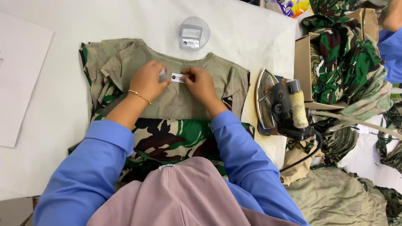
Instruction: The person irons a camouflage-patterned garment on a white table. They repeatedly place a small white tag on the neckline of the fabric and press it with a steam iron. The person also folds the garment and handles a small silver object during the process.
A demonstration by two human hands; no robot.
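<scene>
I watched the small white label (177, 77) lie pinched between both hands on the inside-out camouflage garment (176, 100), just below its neckline, apparently to square it there; the left hand (147, 80) also clasped a small grey object I couldn't identify, and the right hand (201, 83) gripped the label's edge. Right of the right hand an iron (278, 104) rested tipped on its side, beyond both hands sat a clear round container (193, 33), all on a white table (50, 100) beside heaps of camouflage cloth (347, 62).

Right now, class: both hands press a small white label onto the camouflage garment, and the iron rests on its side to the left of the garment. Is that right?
Not quite. The head view shows the iron resting on its side to the right of the camouflage garment, not the left. The rest holds: the left hand and the right hand both press the small white label onto it.
</scene>
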